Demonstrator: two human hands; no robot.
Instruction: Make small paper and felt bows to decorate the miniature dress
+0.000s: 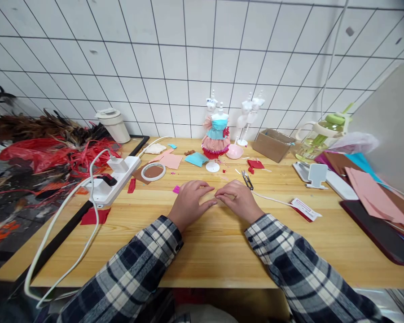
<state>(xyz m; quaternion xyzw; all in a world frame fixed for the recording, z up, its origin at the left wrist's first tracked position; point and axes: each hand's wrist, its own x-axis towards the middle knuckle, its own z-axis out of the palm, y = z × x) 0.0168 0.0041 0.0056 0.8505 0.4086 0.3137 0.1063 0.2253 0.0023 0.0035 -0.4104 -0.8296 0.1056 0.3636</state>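
Facing each other: left hand (190, 202) and right hand (238, 202), low over the bench (218, 255), fingertips nearly meeting; plaid sleeves (134, 264) at both wrists.
Left hand: thumb and fingers curved, tips spread apart with a gap between.
Right hand: fingers and thumb drawn together to a point; whether a small piece is pinched there, cannot tell.
Magenta scrap (176, 189): on the bench, just beside the left hand, on its outer side.
Small scissors (247, 180): slantwise on the bench, just beyond the right hand's knuckles.
White cord (272, 198): from beside the right hand out to a red-and-white tag (305, 210).
Straight beyond the hands: white disc (212, 167), then a small dress form (216, 139), upright, turquoise bodice, pink skirt, red hem; pink bowl (234, 151) close by.
Farther left: tape roll (151, 179) lying over a brown piece (154, 171); power strip (124, 177) with plugs in.
Farther right: cardboard box (272, 146), white phone stand (317, 174), pink sheets (373, 197).
Back: tiled wall (202, 67).
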